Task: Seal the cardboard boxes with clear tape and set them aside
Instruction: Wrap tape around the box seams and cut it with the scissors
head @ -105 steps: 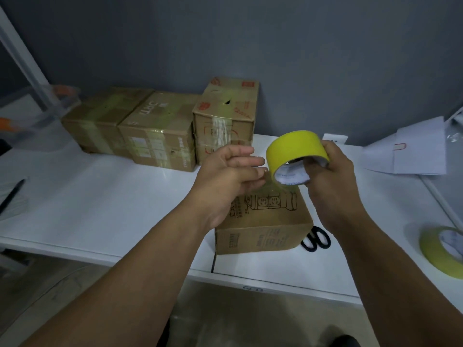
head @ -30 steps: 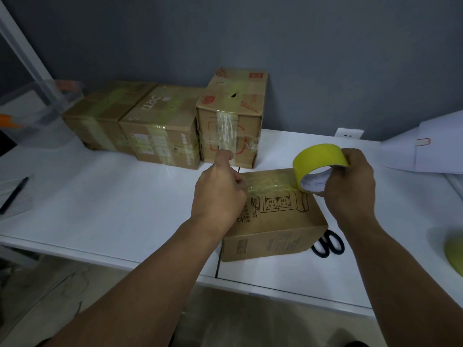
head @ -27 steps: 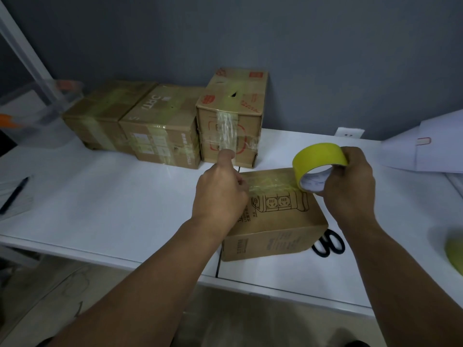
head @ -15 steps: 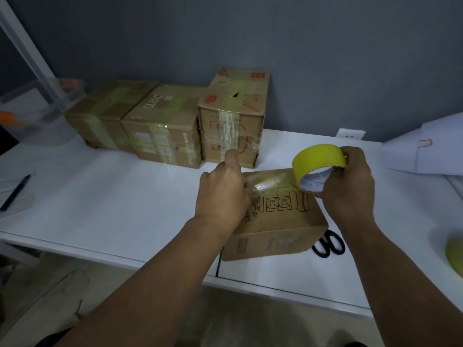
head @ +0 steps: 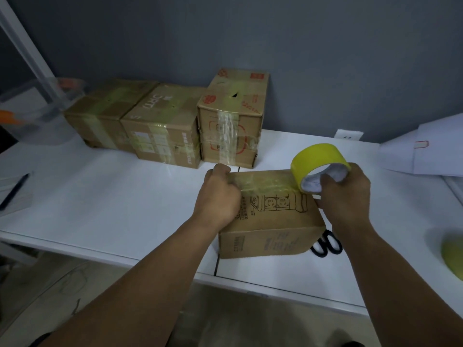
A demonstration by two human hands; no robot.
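Head view is showing the cardboard box (head: 269, 214) sitting near the front edge of the white counter (head: 112, 209), and everything else is placed from it. The left hand (head: 219, 196) is curling closed over the box's left top edge, pinning the free end of the clear tape strip (head: 265, 182) that is stretching across the box's far top. The right hand (head: 343, 194) is gripping the yellow tape roll (head: 317, 164) at the box's right top corner, fingers hooked through the core. Three taped boxes (head: 162, 126) are standing behind it against the wall, apparently set aside already. Black scissors (head: 327, 245) are lying just right of the box, partly hidden by it. From here the strip is likely to wrinkle or lift if the left hand's pinch is slipping while the roll is pulling, and the tape may fold onto itself if tension is dropping before cutting. The box is closed, so its contents are staying hidden; a clear tub (head: 37, 113) far left is holding something orange.
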